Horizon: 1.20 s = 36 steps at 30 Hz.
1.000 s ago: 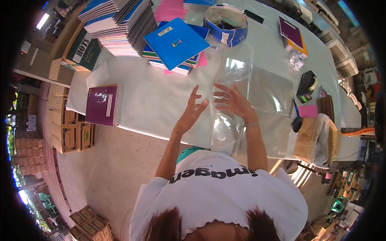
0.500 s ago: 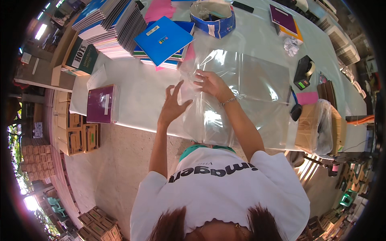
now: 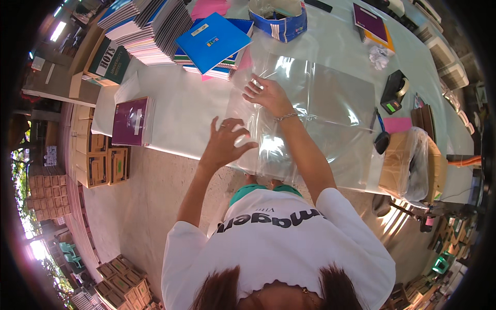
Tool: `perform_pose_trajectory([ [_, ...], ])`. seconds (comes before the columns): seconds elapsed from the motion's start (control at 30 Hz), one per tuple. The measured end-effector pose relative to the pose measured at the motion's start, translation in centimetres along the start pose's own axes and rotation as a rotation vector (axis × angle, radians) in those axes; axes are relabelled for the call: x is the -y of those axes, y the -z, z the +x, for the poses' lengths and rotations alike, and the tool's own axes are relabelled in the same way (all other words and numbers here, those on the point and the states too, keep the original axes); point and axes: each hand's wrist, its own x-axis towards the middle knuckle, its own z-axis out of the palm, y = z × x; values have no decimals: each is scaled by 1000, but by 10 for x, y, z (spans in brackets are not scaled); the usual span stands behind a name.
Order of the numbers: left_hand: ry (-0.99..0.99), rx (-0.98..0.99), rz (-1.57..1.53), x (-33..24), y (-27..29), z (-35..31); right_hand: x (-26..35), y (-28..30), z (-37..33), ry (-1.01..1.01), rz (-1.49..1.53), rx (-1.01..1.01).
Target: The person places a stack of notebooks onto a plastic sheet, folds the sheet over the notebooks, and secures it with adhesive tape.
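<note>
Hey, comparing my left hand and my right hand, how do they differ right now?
The left hand is nearer you; the right hand is farther out, over the clear plastic. The right hand has a bracelet at its wrist; the left hand shows none. Both hands have bent fingers.

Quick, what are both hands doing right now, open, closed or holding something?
Left hand: open, thumb and fingers apart, nothing visibly held.
Right hand: fingers part-curled over the clear plastic; whether it grips any cannot be told.
</note>
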Motion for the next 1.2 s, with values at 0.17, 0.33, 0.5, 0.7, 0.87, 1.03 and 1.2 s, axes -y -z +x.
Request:
perform_pose_trajectory([
  [0.17, 232, 42, -220, 13, 1, -14, -15, 8, -8, 52, -492, -24],
  [0.33, 397, 91, -444, 15, -18, -11, -55, 38, 40, 214, -455, -252],
  [0.5, 452, 132, -621, 36, -18, -5, -84, 76, 50, 1083, -1570, -106],
  [0.7, 446, 132, -713, 109, -40, -25, -80, 31, 38, 483, -643, -457],
  [0.87, 418, 197, -658, 146, -54, -39, -72, 41, 9, 721, -752, -339],
  [1.03, 401, 272, -696, 142, -47, -51, -79, 37, -25, 879, -1356, -769],
  [1.2, 390, 219, -744, 143, -52, -59, -115, 28, -42, 1079, -1950, -757],
])
